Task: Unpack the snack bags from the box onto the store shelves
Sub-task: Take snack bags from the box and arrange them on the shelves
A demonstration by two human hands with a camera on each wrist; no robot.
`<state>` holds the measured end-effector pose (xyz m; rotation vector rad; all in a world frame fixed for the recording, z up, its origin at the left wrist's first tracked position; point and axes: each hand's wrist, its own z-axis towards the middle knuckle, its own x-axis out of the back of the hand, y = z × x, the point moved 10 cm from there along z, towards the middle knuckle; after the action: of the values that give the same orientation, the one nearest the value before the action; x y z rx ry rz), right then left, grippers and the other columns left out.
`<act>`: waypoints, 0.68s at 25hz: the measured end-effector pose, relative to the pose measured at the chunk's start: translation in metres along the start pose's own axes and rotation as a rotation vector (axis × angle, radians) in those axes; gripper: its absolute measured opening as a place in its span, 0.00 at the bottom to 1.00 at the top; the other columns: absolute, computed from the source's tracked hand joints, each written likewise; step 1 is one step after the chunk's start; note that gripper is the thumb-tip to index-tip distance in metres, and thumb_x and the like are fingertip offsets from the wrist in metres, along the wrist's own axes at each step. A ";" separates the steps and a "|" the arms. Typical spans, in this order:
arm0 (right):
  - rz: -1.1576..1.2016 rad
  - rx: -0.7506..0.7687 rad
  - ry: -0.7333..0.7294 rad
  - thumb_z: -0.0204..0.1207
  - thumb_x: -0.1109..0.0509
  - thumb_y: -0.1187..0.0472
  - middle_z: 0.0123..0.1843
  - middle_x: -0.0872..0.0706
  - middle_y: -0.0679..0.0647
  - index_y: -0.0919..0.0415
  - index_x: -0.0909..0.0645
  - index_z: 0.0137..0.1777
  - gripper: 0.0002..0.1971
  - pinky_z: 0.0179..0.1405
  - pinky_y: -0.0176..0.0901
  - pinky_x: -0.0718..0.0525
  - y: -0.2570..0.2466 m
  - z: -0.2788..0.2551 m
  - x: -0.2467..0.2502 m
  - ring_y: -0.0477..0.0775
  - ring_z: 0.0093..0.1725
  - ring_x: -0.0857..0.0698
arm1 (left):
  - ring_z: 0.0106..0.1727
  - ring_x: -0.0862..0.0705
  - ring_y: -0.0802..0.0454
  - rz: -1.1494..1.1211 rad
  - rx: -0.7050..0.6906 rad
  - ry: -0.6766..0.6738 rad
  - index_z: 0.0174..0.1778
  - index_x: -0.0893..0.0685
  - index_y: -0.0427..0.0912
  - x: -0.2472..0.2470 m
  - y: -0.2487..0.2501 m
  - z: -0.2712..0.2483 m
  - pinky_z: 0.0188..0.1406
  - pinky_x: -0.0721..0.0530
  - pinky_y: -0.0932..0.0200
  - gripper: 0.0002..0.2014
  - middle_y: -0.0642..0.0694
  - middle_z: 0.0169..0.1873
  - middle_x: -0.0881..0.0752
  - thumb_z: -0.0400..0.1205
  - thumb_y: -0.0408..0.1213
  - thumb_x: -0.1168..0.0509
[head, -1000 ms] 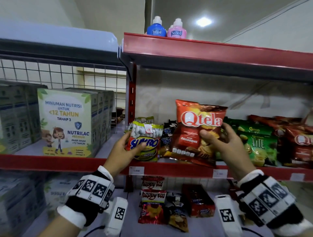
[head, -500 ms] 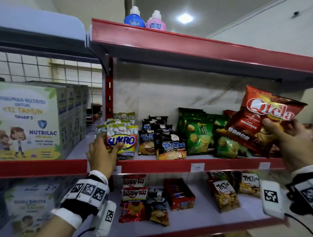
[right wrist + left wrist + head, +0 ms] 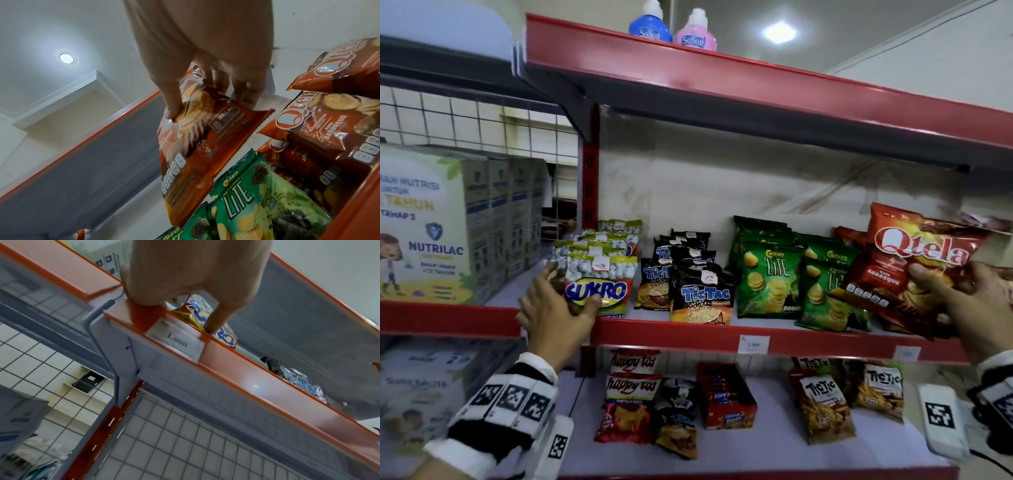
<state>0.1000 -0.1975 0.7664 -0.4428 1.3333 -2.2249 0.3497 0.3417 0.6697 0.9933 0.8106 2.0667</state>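
Note:
On the middle shelf, my left hand holds the front Sukro bag at the left end of the row. Its thumb lies across the bag's front and its fingers reach round the left side. In the left wrist view the thumb presses the Sukro bag just behind the shelf lip. My right hand grips a red Qtela bag, tilted, at the right end of the shelf. The right wrist view shows that Qtela bag pinched between thumb and fingers, beside other stacked Qtela bags.
Tic Tac bags and green Chitato Lite bags fill the middle of the row. Nutrilac boxes stand in the left bay. The shelf below holds more snack bags and a red carton. Two SoSoft bottles stand on top.
My right hand has carried the Qtela bag from in front of the Tic Tac bags to the right end of the shelf. My left hand has stayed on the Sukro bag.

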 end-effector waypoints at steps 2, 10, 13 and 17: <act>-0.007 0.016 -0.016 0.52 0.20 0.38 0.67 0.17 0.51 0.46 0.28 0.72 0.45 0.60 0.59 0.19 0.002 0.008 -0.002 0.56 0.62 0.16 | 0.75 0.39 0.34 -0.044 0.010 0.071 0.76 0.39 0.40 0.007 0.002 -0.005 0.72 0.41 0.35 0.44 0.31 0.72 0.34 0.68 0.41 0.21; 0.080 0.044 -0.011 0.58 0.20 0.44 0.68 0.18 0.52 0.50 0.31 0.75 0.43 0.63 0.58 0.20 -0.009 0.024 0.022 0.54 0.63 0.17 | 0.74 0.38 0.28 -0.166 -0.183 0.275 0.68 0.36 0.40 0.021 0.053 -0.026 0.69 0.32 0.31 0.39 0.26 0.72 0.38 0.65 0.57 0.32; 0.108 0.081 0.049 0.59 0.21 0.47 0.65 0.16 0.50 0.51 0.29 0.73 0.40 0.61 0.53 0.18 -0.023 0.033 0.062 0.49 0.61 0.16 | 0.74 0.37 0.28 -0.268 -0.258 0.188 0.67 0.34 0.38 -0.011 0.107 -0.043 0.69 0.31 0.31 0.38 0.26 0.72 0.39 0.65 0.55 0.34; 0.054 0.082 0.116 0.58 0.20 0.45 0.66 0.17 0.51 0.49 0.30 0.72 0.41 0.62 0.58 0.19 -0.022 0.049 0.128 0.53 0.61 0.16 | 0.72 0.36 0.31 -0.315 -0.382 0.089 0.65 0.28 0.35 -0.075 0.199 -0.092 0.70 0.33 0.39 0.31 0.28 0.69 0.35 0.68 0.40 0.27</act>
<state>0.0147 -0.2974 0.8112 -0.2487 1.2903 -2.2812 0.2461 0.1490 0.7456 0.5306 0.5448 1.9033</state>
